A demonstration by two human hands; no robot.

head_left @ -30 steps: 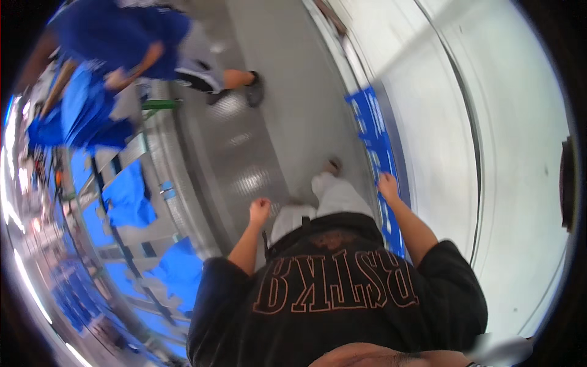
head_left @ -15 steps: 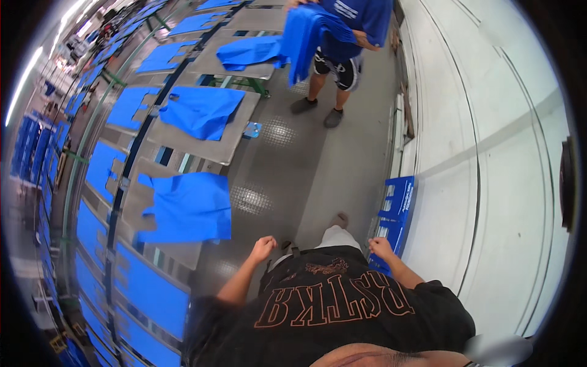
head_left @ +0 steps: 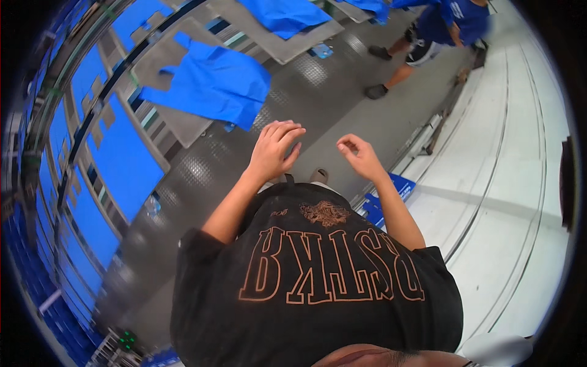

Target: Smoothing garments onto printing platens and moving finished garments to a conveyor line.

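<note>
Both hands are raised in front of my dark shirt. My left hand point(head_left: 274, 150) holds nothing, its fingers slightly bent with the thumb apart. It is just short of a blue bag-shaped fabric piece point(head_left: 214, 79), which lies rumpled on a grey flat board point(head_left: 183, 125) with one corner past the board's edge. A gap separates hand and fabric. My right hand point(head_left: 361, 158) hovers over the floor, fingers loosely curled, with nothing seen in it.
More boards with blue fabric point(head_left: 125, 159) line the rack at left. Ahead right stands a person in a blue shirt point(head_left: 449, 21). A white wall point(head_left: 520, 134) runs along the right, with a blue box point(head_left: 400, 186) at its foot. Grey floor point(head_left: 342, 116) lies between.
My view has turned left and come closer to the rack. Both hands have risen and moved forward, and the left fingers have spread. The other person has shifted toward the upper right.
</note>
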